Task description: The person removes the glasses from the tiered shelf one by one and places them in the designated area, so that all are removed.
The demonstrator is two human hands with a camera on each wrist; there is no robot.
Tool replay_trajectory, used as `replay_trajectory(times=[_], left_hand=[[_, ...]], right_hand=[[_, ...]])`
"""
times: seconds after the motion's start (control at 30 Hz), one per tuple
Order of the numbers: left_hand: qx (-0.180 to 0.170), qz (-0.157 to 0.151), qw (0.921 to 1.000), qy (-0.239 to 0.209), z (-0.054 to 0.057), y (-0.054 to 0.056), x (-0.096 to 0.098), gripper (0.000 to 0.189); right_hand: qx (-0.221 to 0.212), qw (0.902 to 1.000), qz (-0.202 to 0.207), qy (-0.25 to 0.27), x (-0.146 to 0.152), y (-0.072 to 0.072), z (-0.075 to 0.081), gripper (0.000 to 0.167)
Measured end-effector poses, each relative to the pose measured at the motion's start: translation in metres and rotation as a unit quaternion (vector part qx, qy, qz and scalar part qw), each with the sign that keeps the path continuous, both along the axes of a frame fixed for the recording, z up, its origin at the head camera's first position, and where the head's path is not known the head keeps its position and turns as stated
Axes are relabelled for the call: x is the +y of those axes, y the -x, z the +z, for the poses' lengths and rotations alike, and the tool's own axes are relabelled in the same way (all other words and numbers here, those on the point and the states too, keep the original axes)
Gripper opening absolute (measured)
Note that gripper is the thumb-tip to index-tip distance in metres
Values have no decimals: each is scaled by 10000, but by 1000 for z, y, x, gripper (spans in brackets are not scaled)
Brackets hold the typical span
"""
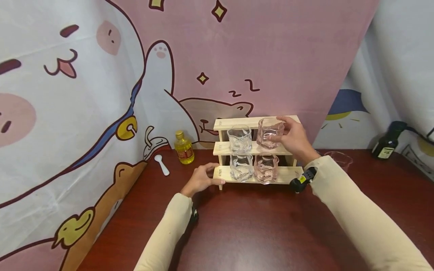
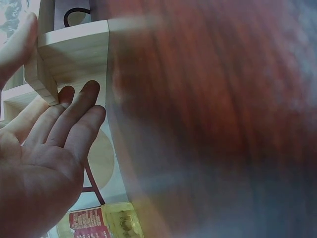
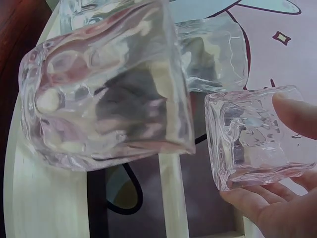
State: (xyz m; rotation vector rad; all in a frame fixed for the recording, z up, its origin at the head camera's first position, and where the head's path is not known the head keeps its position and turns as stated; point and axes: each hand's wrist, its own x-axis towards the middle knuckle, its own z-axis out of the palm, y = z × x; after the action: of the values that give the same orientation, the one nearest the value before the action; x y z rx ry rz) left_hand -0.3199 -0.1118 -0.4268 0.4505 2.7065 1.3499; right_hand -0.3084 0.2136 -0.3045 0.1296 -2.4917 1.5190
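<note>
At the right half of the wooden rack (image 1: 286,174), the person's right hand (image 1: 295,140) holds a pink glass (image 1: 269,130) upright between thumb and fingers, by the middle shelf; whether its base touches the wood cannot be told. At the rack's left end, the left hand (image 1: 200,178) grips the lowest shelf, thumb in front and fingers only slightly bent behind. Left on the rack, one clear glass (image 1: 239,139) stands on the middle shelf and a lower clear glass (image 1: 241,168) on the lowest, just beside a lower pink glass (image 1: 266,168). Left of the rack are an oil bottle (image 1: 184,148) and, farther off, a white spoon (image 1: 162,165); well to its right stands a dark bottle (image 1: 386,145).
</note>
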Motion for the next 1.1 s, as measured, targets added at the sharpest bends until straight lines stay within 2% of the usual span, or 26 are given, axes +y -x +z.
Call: replay_trajectory(times=[0.47, 0.77, 1.1], left_hand=[[-15, 54, 10000, 26, 0, -3, 2, 68], [-14, 47, 10000, 44, -1, -2, 0, 69], [-101, 112, 9999, 82, 2, 0, -1, 70]], right_hand=[[-284, 9995, 115, 12, 18, -14, 5, 85], [-138, 9998, 96, -90, 31, -23, 2, 84], [-230, 9996, -119, -111, 47, -30, 2, 85]])
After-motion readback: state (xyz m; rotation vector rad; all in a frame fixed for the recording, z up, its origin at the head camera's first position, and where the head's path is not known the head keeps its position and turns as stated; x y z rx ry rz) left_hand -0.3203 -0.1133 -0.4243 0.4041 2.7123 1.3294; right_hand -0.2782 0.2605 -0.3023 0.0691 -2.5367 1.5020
